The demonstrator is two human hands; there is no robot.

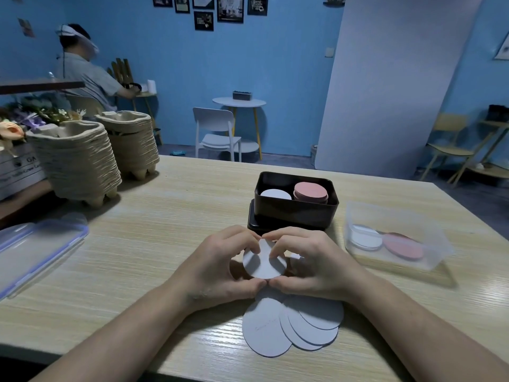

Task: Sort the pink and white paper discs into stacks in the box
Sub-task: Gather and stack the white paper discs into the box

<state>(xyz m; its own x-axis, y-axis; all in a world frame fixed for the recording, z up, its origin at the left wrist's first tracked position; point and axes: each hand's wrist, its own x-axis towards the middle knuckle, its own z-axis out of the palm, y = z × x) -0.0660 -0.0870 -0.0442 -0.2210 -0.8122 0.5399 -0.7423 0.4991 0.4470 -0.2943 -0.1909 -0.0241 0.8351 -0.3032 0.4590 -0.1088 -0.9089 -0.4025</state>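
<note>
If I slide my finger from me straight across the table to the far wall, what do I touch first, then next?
First the fanned white discs → held white disc, pinched by left hand and right hand → black box → white chair → framed pictures.

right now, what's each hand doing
Left hand: pinching the white disc by its edge.
Right hand: pinching the same disc from the other side.
</note>
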